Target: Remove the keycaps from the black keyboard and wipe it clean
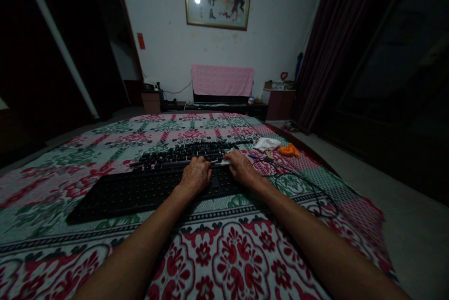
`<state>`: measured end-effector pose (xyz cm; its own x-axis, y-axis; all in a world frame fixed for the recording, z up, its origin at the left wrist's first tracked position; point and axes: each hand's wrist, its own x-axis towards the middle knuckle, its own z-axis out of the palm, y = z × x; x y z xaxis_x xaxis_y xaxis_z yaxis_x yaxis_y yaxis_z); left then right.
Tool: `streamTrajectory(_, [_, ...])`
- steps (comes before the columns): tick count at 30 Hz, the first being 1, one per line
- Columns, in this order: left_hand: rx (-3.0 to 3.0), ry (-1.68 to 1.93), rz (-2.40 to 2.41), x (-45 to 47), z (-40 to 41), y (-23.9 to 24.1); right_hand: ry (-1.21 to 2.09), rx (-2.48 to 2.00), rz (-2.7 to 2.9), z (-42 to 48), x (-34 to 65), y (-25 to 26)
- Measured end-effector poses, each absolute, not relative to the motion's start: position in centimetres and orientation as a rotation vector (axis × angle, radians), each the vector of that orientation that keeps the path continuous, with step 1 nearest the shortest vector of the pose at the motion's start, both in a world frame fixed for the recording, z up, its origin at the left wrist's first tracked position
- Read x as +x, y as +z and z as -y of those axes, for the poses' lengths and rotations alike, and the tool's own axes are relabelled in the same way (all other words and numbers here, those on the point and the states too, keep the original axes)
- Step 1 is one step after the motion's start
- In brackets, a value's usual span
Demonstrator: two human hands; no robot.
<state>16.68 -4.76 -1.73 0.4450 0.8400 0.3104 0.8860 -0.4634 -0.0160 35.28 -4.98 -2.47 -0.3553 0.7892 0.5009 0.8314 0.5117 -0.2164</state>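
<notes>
While hands (pixel 194 176) touch keyboard (pixel 140 192), keycap lettering unreadable

Dim in here; the corners fall to black. A lamp glares off the framed picture (pixel 217 2). The edges bow outward, and detail is soft and grainy.

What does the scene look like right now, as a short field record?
surface: floral bedspread
keyboard: black, flat on bedspread, mostly left of the hands
left hand: on keyboard's right end, fingers curled
right hand: beside it, at keyboard's far edge; grip unclear
keys: dark heap just beyond keyboard
cable: looped right of right hand
cloth: white, beyond right hand
orange item: right of cloth
</notes>
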Motion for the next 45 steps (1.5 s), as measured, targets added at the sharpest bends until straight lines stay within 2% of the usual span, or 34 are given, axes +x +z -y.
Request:
streamTrajectory(17, [-2.518,-0.381,1.51,16.6,4.9,-1.7,-0.122,-1.458,2.481,6.3,33.9,-0.8])
streamTrajectory(27, [-2.563,-0.381,1.564,16.7,5.2,-1.2,-0.09,-1.385,2.167,5.3,36.3,-1.4])
streamTrajectory(33, [-2.541,-0.378,1.533,16.7,5.2,-1.2,-0.113,-1.303,2.325,5.2,35.4,-2.1])
streamTrajectory(45, [-2.535,-0.374,1.546,16.7,5.1,-1.4,-0.157,-1.47,2.346,5.6,36.0,-1.5])
